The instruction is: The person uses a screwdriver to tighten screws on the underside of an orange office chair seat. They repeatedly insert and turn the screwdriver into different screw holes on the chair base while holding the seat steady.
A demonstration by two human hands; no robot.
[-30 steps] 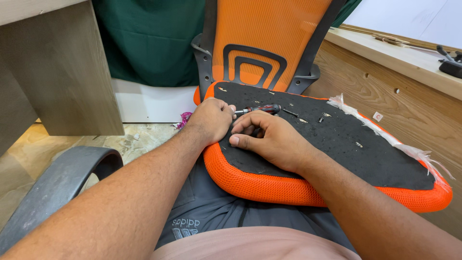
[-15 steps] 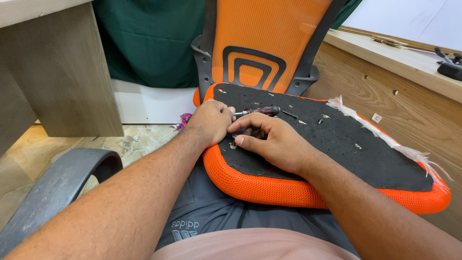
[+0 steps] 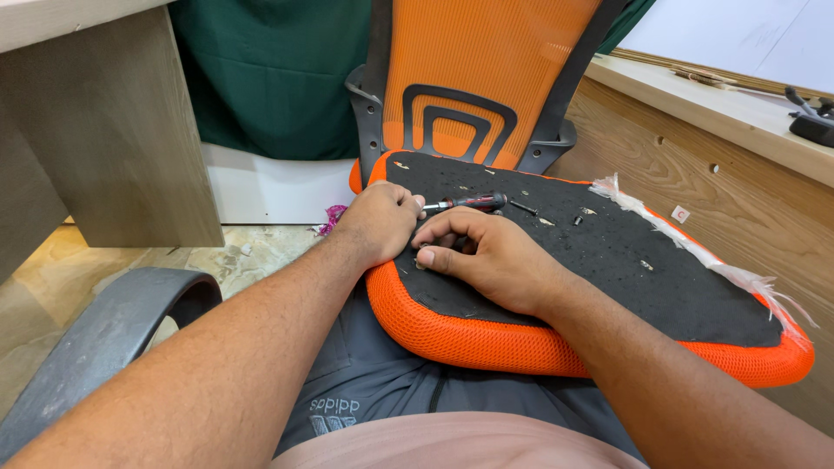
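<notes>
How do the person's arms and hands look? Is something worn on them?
Both forearms are bare, with no sleeves in view. The left hand and the right hand wear no gloves; no rings, watch or bands show. The fingers have short nails.

Bright, even daylight, soft and diffuse, source direction unclear. Shadows are faint: a small dark patch under the hands on the black seat underside. No harsh glare; the white panel at top right is nearly blown out. Centre is sharp, forearms near the lens slightly soft, wide-angle stretch at the edges.
</notes>
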